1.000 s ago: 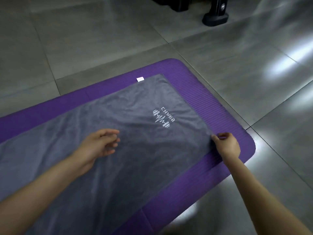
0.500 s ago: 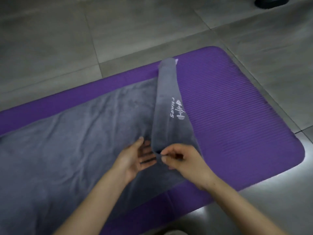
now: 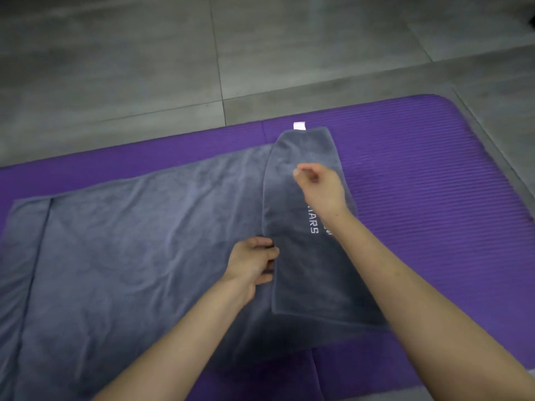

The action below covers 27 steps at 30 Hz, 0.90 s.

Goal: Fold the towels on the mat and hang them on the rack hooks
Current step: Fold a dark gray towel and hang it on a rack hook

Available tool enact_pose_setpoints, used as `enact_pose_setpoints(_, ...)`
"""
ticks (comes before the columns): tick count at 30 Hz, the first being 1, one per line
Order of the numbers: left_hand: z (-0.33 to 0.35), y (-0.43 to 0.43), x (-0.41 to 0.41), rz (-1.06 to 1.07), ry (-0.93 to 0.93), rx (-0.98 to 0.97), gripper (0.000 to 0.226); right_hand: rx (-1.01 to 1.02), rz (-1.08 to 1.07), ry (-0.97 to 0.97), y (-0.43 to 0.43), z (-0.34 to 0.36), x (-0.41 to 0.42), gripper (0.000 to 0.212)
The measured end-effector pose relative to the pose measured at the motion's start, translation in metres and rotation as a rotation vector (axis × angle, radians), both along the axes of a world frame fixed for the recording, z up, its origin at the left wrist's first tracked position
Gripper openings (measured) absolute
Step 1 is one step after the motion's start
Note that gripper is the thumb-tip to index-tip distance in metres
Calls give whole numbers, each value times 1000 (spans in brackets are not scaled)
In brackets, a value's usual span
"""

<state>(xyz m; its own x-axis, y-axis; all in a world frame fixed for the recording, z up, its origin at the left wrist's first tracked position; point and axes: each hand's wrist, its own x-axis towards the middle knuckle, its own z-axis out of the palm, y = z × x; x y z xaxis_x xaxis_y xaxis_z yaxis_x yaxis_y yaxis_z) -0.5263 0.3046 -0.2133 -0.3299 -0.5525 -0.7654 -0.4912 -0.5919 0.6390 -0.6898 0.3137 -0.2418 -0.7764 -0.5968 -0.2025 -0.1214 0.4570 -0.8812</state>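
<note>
A long grey towel point(image 3: 139, 241) lies spread on the purple mat point(image 3: 434, 198). Its right end is folded over leftward into a narrow flap point(image 3: 307, 279) with white lettering and a white tag at the far corner. My left hand point(image 3: 254, 264) grips the flap's left edge, fingers curled over it. My right hand point(image 3: 321, 186) hovers over the far part of the flap with thumb and fingers pinched together; nothing visible is held in it. My right forearm covers part of the lettering. The towel's left end also shows a narrow folded strip.
Grey floor tiles point(image 3: 260, 53) surround the mat. Bare purple mat lies to the right of the towel. A dark object point(image 3: 532, 18) shows at the top right corner. No rack or hooks are in view.
The towel's right end went from flat, to lifted and carried leftward by my right hand, to lying down as a folded flap. My left hand now grips its edge; my right hand moved farther up.
</note>
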Motion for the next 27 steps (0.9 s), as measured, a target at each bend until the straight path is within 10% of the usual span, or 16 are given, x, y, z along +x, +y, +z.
enact_pose_setpoints(7, -6, -25, -6, -81, 41, 8, 14, 51, 75, 395, -85, -9, -42, 50)
enact_pose_setpoints(13, -13, -37, 0, -89, 40, 28, 15, 540, 255, 702, -112, -17, -85, 53)
enact_pose_setpoints(27, 2, -44, 27, -88, 21, 18, 15, 279, 26, 156, 74, -30, -34, 9)
